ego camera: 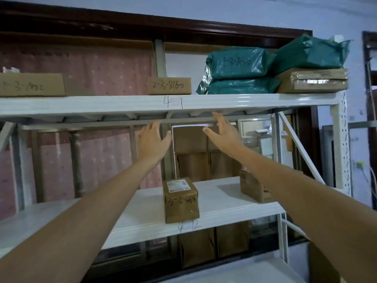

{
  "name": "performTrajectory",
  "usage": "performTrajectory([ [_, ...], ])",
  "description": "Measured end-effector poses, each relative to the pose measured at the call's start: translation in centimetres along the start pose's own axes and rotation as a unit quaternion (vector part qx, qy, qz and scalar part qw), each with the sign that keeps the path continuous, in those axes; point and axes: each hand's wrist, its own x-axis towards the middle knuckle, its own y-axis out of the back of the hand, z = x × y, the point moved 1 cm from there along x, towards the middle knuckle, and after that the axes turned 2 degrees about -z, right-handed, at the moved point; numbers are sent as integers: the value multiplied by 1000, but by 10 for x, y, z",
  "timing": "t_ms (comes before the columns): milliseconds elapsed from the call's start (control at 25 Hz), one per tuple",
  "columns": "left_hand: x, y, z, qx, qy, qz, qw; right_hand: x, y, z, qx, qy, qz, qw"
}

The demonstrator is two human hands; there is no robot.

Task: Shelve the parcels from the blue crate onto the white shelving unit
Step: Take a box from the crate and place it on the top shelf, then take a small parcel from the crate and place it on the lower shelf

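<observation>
Both hands are reaching up empty under the top shelf (122, 104) of the white shelving unit (340, 144).

The left hand (153, 137) and right hand (221, 131) are spreading straight fingers, gripping nothing — parcels are sitting on the shelves, such as the small box (169, 86) above and the labelled box (181, 201) below. A careless sweep could be knocking that lower box off its edge. The blue crate is lying out of view — the box (253, 185) behind the right forearm is partly hidden.
</observation>
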Motion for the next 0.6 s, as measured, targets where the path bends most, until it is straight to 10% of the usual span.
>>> performTrajectory([
  [600, -259, -150, 200, -28, 106, -192, 975, -239, 154, 228, 6, -106, -215, 971],
])
